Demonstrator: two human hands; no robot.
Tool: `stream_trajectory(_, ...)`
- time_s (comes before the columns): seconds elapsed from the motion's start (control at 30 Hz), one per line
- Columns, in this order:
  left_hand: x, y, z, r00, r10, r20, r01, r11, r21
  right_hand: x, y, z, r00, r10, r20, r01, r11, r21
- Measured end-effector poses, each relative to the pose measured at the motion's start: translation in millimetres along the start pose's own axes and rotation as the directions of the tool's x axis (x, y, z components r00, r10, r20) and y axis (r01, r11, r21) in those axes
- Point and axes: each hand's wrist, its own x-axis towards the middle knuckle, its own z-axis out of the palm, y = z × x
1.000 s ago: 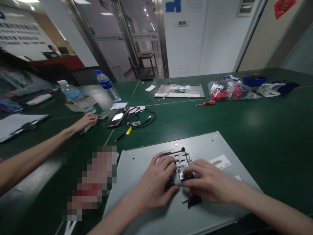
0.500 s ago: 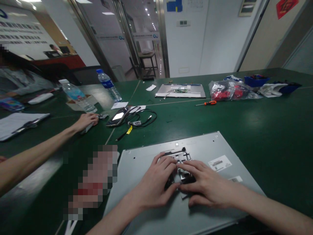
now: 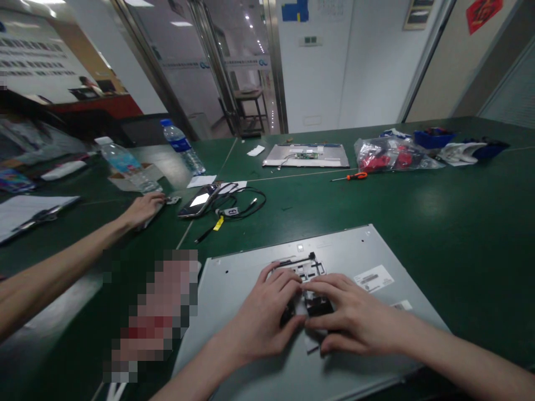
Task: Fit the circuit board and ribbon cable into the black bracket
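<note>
A flat silver-grey metal panel [image 3: 368,345] lies on the green table in front of me. Upon it sits a small black-and-silver frame part [image 3: 311,271], partly covered by my fingers. My left hand [image 3: 271,312] curls around the part's left side, thumb and fingers bent inward. From the right, my right hand [image 3: 355,314] grips the same part, its fingertips meeting those of my left hand. Just below, between the thumbs, a narrow strip [image 3: 312,345] pokes out. White labels [image 3: 374,278] are stuck on the panel to the right.
Another person's hand [image 3: 146,209] rests on an object at left. Beyond the panel are a phone [image 3: 198,201], a coiled black cable [image 3: 251,209], an orange screwdriver [image 3: 355,176], a second panel [image 3: 271,159], a plastic bag [image 3: 388,159] and two bottles [image 3: 181,146].
The whole view has shifted slightly. Both hands stay on the frame part with almost the same grip, and the narrow strip by my right thumb shows a little more.
</note>
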Motion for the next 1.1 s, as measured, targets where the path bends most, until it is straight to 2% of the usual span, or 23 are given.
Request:
stream_trajectory(0.3,1.2,4.5,-3.4,1.000,-0.002,0.004,0.002,1.000,0.002,0.0,2.0,8.1,1.000,0.018,-0.018,-0.019,0.999,-0.041)
stream_trajectory(0.7,1.3,0.8,-6.8,0.999,-0.001,0.051,0.001,1.000,0.009,2.0,0.8,1.8,0.997,0.062,0.038,-0.064,0.997,0.050)
stream_trajectory(0.9,0.6,-5.9,-4.0,0.999,0.024,-0.024,-0.025,0.999,-0.037,1.3,0.2,5.0,0.998,0.064,0.021,-0.064,0.997,0.047)
stream_trajectory(1.1,1.0,-11.4,2.6,0.995,-0.011,-0.098,0.004,0.997,-0.073,0.7,0.2,4.7,0.997,0.075,0.012,-0.075,0.996,0.054)
